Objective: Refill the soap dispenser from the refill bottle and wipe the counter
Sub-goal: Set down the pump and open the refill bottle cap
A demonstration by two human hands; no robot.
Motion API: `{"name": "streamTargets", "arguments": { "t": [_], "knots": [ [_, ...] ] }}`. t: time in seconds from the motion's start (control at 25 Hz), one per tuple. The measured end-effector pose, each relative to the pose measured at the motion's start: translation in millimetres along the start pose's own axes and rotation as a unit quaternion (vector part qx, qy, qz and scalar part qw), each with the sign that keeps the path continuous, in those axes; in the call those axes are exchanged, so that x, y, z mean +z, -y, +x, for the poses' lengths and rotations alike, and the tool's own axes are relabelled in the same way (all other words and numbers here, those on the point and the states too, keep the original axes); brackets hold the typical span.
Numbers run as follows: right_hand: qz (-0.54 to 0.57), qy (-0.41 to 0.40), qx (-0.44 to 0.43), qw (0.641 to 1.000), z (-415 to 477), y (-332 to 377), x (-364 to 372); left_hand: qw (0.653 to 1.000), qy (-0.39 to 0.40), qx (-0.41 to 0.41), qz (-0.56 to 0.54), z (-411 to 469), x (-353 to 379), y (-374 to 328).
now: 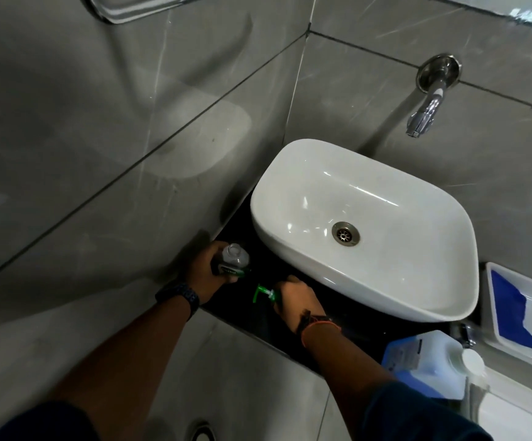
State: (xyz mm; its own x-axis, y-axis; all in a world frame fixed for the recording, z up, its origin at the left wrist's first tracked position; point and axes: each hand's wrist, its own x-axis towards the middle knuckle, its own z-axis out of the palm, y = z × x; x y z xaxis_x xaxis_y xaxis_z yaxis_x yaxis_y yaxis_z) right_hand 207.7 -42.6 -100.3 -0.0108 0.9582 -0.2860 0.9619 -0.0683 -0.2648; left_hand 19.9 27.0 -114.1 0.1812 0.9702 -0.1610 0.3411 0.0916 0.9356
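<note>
My left hand (205,268) grips the clear soap dispenser bottle (233,260), which stands with its neck uncapped on the black counter (252,313) left of the basin. Just to its right my right hand (296,297) holds the green pump head (263,292) low over the counter; the pump's tube is hidden by my fingers. The large translucent refill bottle (424,361), with a blue label and white cap, stands on the counter near my right forearm.
A white basin (366,230) fills most of the counter, under a chrome wall tap (427,113). A white tray with a blue cloth (510,310) sits at the right. Grey tiled walls close in on the left and behind. A floor drain (201,432) lies below.
</note>
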Motion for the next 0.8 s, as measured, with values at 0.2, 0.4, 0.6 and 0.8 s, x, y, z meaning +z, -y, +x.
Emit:
{"name": "streamTargets", "arguments": {
  "t": [0.2,0.4,0.6,0.8],
  "knots": [
    [0.015,-0.049,-0.018,0.999,-9,4,-3,0.999,-0.011,-0.015,-0.026,-6,-2,4],
    [0.091,-0.128,-0.05,0.986,-27,11,-36,0.997,-0.035,0.012,0.075,-24,-10,-13],
    [0.153,-0.344,-0.075,0.923,-76,0,-93,0.965,-0.145,0.126,0.18,-58,-7,-79],
    [0.216,-0.5,-0.025,0.838,-150,-57,-137,0.944,-0.116,0.246,0.189,-97,67,-170]
  ]
}}
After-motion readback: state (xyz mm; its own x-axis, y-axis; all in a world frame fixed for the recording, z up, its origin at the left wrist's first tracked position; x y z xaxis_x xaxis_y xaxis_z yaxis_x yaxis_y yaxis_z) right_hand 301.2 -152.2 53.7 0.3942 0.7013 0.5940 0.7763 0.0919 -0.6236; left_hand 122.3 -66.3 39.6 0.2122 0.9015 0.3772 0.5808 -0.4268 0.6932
